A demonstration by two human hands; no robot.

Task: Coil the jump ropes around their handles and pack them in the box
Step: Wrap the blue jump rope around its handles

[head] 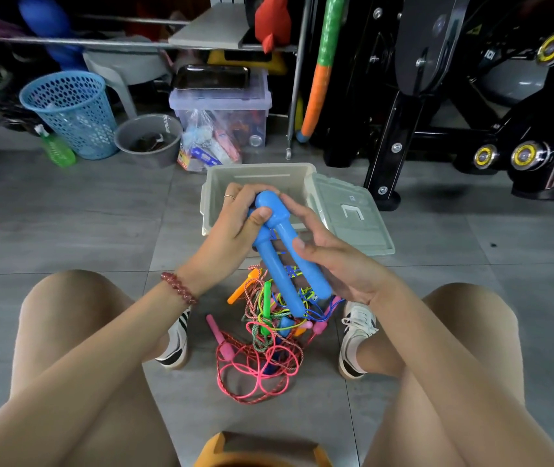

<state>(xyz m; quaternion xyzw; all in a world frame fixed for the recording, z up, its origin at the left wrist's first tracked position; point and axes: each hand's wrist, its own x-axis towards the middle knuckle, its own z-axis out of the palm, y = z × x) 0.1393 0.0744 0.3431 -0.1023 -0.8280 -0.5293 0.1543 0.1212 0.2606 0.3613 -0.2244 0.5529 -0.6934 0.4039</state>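
I see left hand (pixel 235 224) clamped round heads of blue handles (pixel 280 264), just in front of box (pixel 208 200); right hand (pixel 339 267) cradles lower shaft, thumb pressing. Winding not begun, I judge. Nothing packed; tangled ropes (pixel 262 362) wait on floor (pixel 100 230).

We see the box (pixel 213 193) on the floor (pixel 83 230) ahead of us, its lid (pixel 353 217) lying against its right side. Nearer, between our shoes (pixel 176 342), lies the heap of jump ropes (pixel 258 365). Above the heap, our left grip (pixel 231 227) and right grip (pixel 336 264) hold the handles (pixel 282 264) together.
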